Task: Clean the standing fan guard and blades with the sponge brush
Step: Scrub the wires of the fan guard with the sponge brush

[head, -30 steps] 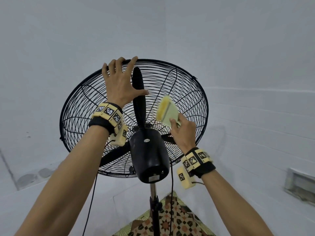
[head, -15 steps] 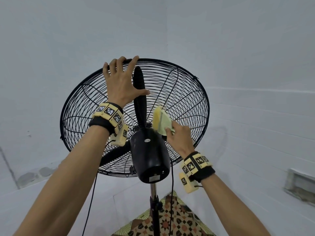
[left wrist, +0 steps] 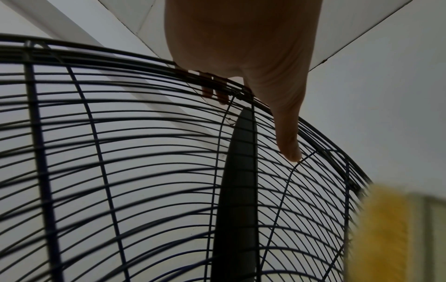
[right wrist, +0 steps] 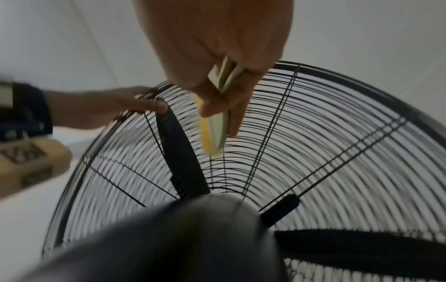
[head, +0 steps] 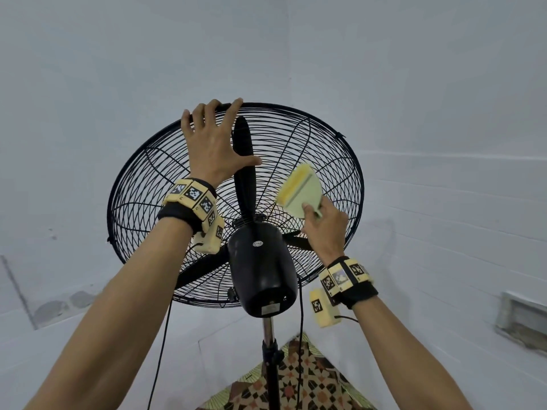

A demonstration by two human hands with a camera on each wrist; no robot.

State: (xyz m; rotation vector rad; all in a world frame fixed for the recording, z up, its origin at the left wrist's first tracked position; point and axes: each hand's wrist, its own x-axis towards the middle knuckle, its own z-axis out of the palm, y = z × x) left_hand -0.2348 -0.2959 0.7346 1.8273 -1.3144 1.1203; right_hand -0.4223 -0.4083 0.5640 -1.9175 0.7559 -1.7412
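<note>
Left hand: the left hand [head: 211, 143] lies flat against the back of the fan guard [head: 340, 173] near its top, fingers [head: 201, 113] straight and spread, their tips hooked just over the upper rim; the thumb [left wrist: 288, 141] stretches out along the wires
Right hand: the right hand [head: 324, 229] grasps the sponge brush [head: 299, 190] by its pale green handle, thumb and fingers pinched round it, as the right wrist view shows [right wrist: 217, 91]
Sponge brush: held up to the right of the upright blade, yellow sponge edge toward the guard wires; whether the sponge actually touches the wires I cannot tell, since the wrist views are blurred there; in the left wrist view it shows only as a yellow blur at the lower right [left wrist: 386, 229]
Guard: round black wire cage, tilted upward, seen from behind; both hands are on its rear side
Blades: one dark blade [head: 244, 161] stands upright inside the cage, just beside the left thumb; two others [head: 201, 269] reach down-left and out to the right behind the motor
Motor housing: black rounded housing [head: 262, 270] at the centre rear of the guard, between the two forearms, sitting on a metal pole [head: 268, 329]
Cords: black cables [head: 161, 350] hang on either side of the pole
Wrists: each carries a black strap with yellow marker blocks [head: 194, 195]
Floor: a patterned mat [head: 302, 383] lies at the foot of the pole
Surroundings: pale plain walls [head: 444, 84] all round
</note>
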